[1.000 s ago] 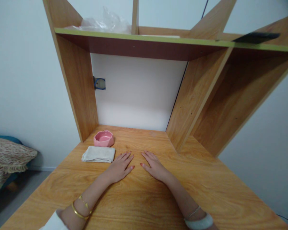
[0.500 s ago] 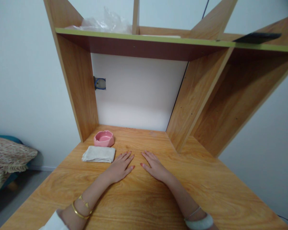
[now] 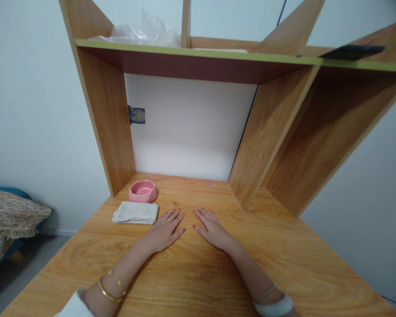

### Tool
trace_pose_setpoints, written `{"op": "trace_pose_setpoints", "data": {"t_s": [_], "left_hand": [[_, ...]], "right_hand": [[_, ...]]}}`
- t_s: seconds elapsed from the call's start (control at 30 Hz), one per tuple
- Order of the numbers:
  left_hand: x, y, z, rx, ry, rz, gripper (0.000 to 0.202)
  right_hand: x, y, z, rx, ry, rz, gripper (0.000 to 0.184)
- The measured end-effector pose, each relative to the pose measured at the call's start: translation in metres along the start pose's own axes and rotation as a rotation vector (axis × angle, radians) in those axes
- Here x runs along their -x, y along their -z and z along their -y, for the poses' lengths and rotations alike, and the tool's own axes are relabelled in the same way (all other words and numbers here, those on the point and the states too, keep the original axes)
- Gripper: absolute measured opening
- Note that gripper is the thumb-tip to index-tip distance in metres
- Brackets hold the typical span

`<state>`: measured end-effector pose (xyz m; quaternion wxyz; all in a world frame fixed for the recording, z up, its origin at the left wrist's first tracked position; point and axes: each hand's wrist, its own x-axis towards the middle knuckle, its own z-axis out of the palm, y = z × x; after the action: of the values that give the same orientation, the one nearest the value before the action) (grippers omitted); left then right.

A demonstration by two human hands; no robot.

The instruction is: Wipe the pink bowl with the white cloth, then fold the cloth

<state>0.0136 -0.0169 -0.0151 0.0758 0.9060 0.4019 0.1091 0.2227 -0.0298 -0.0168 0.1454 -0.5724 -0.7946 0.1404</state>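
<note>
My left hand [image 3: 165, 230] lies palm down on the wooden desk [image 3: 198, 277], fingers stretched out and holding nothing. Just left of its fingers is a folded white cloth [image 3: 136, 213], close to the knuckles. Behind the cloth stands a pink ashtray [image 3: 143, 192] with a faceted outside and notched rim; I see nothing inside it. My right hand [image 3: 214, 230] rests flat on the desk too, fingers spread and pointing inward, with a bare gap of wood between both thumbs. Neither hand touches the ashtray.
Wooden side panels [image 3: 257, 141] and an overhead shelf with a green edge [image 3: 218, 52] frame the desk. On the shelf lie a clear plastic bag [image 3: 145, 31] and a flat black object [image 3: 353, 52]. A wall socket box [image 3: 137, 115] is at the back left. A patterned blanket [image 3: 13, 213] is far left.
</note>
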Motion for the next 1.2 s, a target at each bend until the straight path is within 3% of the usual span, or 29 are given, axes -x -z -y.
{"op": "trace_pose_setpoints", "data": {"t_s": [1.03, 1.2], "left_hand": [[0.0009, 0.0000, 0.0010, 0.029, -0.007, -0.030, 0.052], [-0.0006, 0.0007, -0.0015, 0.072, -0.026, -0.090, 0.044]], "right_hand": [[-0.0003, -0.0007, -0.0009, 0.010, -0.007, 0.005, 0.057], [-0.0003, -0.0009, -0.0015, -0.011, -0.002, -0.004, 0.056]]}}
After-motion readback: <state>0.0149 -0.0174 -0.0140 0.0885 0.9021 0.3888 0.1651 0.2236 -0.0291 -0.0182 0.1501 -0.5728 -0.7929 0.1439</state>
